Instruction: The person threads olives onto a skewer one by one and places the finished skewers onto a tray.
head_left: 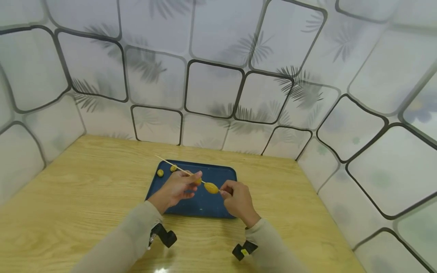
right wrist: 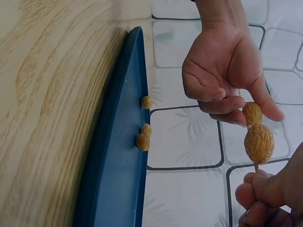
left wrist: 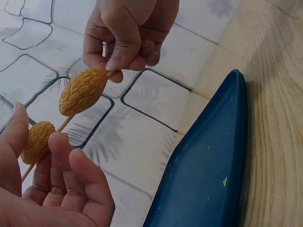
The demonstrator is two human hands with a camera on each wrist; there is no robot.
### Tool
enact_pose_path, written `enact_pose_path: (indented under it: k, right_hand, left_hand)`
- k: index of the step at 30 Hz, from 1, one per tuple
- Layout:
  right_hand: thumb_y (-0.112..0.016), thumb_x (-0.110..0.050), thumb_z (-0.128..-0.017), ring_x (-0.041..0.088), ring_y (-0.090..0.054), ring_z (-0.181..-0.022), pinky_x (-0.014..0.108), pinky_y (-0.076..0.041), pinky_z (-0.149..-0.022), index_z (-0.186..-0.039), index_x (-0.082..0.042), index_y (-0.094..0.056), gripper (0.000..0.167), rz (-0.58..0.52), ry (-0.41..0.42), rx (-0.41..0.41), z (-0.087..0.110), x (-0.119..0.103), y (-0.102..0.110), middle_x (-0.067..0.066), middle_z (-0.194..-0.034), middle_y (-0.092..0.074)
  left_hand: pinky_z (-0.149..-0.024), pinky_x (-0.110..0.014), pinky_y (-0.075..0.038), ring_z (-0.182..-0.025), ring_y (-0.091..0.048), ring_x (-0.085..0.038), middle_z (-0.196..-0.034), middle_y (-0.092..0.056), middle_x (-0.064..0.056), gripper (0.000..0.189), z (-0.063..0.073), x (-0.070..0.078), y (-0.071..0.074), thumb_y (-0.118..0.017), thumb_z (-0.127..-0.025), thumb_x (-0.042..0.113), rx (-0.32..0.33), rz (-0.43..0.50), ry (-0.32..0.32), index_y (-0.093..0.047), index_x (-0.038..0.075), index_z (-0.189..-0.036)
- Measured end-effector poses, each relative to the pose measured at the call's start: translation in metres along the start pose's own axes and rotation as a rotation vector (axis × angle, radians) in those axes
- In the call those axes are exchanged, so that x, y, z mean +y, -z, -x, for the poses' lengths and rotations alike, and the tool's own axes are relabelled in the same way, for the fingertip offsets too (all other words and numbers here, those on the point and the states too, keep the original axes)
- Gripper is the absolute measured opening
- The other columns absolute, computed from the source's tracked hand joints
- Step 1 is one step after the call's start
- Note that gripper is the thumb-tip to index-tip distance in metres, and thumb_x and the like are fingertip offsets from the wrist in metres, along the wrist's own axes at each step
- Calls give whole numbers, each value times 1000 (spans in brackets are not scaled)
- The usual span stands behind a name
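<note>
A thin wooden skewer [left wrist: 65, 124] runs through two wrinkled golden-brown pieces that look like dried fruit. The larger oval piece [head_left: 211, 188] sits close to the skewer's right end. The smaller, rounder piece [left wrist: 38, 142] is farther along, held between the thumb and fingers of my left hand [head_left: 179, 187]. My right hand [head_left: 239, 199] pinches the short skewer end just beyond the oval piece. Past my left hand, the long bare part of the skewer points up and left in the head view. Both hands are above the blue tray [head_left: 218, 172].
Several more wrinkled pieces [right wrist: 143, 142] lie along the tray's far left side, one [head_left: 160, 173] near its corner. Small crumbs dot the tray. It stands on a wood-grain table [head_left: 112, 170], with a patterned wall covering [head_left: 211, 89] behind and at the sides.
</note>
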State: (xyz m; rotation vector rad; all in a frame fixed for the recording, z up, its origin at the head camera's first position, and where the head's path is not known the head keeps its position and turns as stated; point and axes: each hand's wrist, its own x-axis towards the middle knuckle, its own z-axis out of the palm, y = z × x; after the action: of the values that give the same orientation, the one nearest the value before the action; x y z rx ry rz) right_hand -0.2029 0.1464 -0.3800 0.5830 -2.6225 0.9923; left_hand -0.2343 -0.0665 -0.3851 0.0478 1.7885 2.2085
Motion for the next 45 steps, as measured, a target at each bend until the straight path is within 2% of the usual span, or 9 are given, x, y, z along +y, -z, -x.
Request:
enact_pose_path:
  k: [13,20,23,28,32,36,41,45]
  right_hand:
    - [-62,2,-92,8,-45,-51,25,-42,-48,-81,-9,-67,17,-16,-19,-22,0,-3,-3,-4,-63,-54]
    - [-61,1,-93,10,-44,-50,26,-40,-48,-81,-9,-66,17,-49,-9,-27,-1,-3,-2,-5,-62,-51]
    - [-60,0,-94,10,-44,-50,26,-41,-48,-82,-9,-65,17,-71,-17,-38,-1,-3,0,-5,-62,-51]
    - [-59,0,-95,10,-46,-51,27,-43,-50,-83,-8,-65,16,-103,-5,-22,0,0,2,-3,-65,-54]
    - [-59,0,-95,9,-46,-51,28,-45,-51,-83,-8,-64,15,-119,-5,-3,0,2,3,-5,-66,-55]
    - [-59,0,-95,10,-46,-51,28,-45,-50,-83,-8,-64,15,-128,-6,-4,1,2,4,-5,-65,-54]
    - [-59,1,-94,10,-45,-50,28,-43,-49,-82,-8,-63,16,-124,0,-7,1,-1,3,-6,-63,-52]
    - [-58,2,-94,9,-43,-49,27,-42,-48,-80,-8,-63,18,-119,18,-1,2,-4,2,-6,-61,-50]
  left_hand:
    - [-62,-29,-52,-70,-59,-15,-81,-61,-4,27,2,-4,-4,-69,-92,35,3,-37,16,-64,9,-87]
    - [-63,-29,-52,-71,-60,-15,-84,-61,-6,36,1,2,-4,-64,-94,39,-4,-89,-27,-65,3,-97]
    - [-64,-28,-53,-72,-60,-14,-86,-61,-5,40,0,2,-2,-60,-96,40,-46,-96,-43,-63,1,-103]
    - [-66,-28,-53,-76,-60,-13,-96,-60,-4,40,0,0,2,-51,-99,43,-161,8,-68,-58,5,-110]
    - [-66,-28,-53,-78,-62,-13,-102,-60,-3,34,2,1,4,-53,-100,39,-224,89,-92,-52,10,-119]
    - [-67,-30,-53,-81,-64,-14,-100,-61,-2,25,4,2,3,-58,-100,28,-202,116,-105,-52,13,-119]
    - [-70,-32,-54,-83,-64,-14,-98,-61,-3,23,2,1,2,-56,-101,20,-153,95,-122,-51,7,-119]
    - [-71,-32,-54,-76,-61,-14,-95,-57,-2,20,2,3,1,-53,-102,15,-130,77,-135,-52,4,-118]
